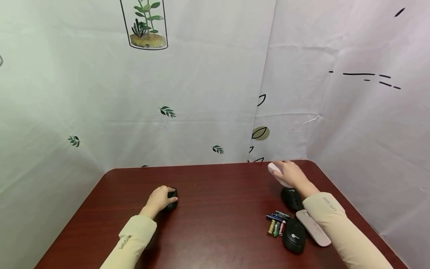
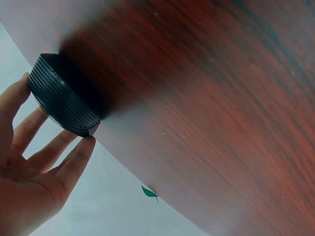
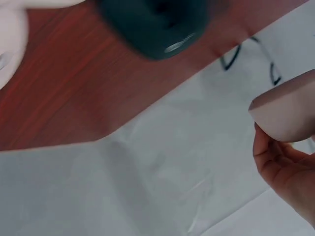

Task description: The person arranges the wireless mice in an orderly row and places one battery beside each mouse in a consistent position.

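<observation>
In the head view, my left hand (image 1: 158,200) grips a black computer mouse (image 1: 173,203) at the left-centre of the table. The left wrist view shows the thumb and fingertips on the ribbed sides of this mouse (image 2: 66,96), which is tipped on the tabletop or just above it; contact is hard to tell. Near the far right corner, my right hand (image 1: 291,175) holds a pale pinkish-white mouse (image 1: 275,169). That mouse (image 3: 285,110) is partly cut off by the right wrist view's edge, with fingers (image 3: 263,155) curled under it.
Below my right hand lie a black mouse (image 1: 290,198), a pale elongated object (image 1: 313,228) and another black mouse (image 1: 294,236). Several batteries (image 1: 276,227) lie beside them, on the dark red-brown table (image 1: 215,224). A pale printed cloth (image 1: 208,82) hangs behind the table.
</observation>
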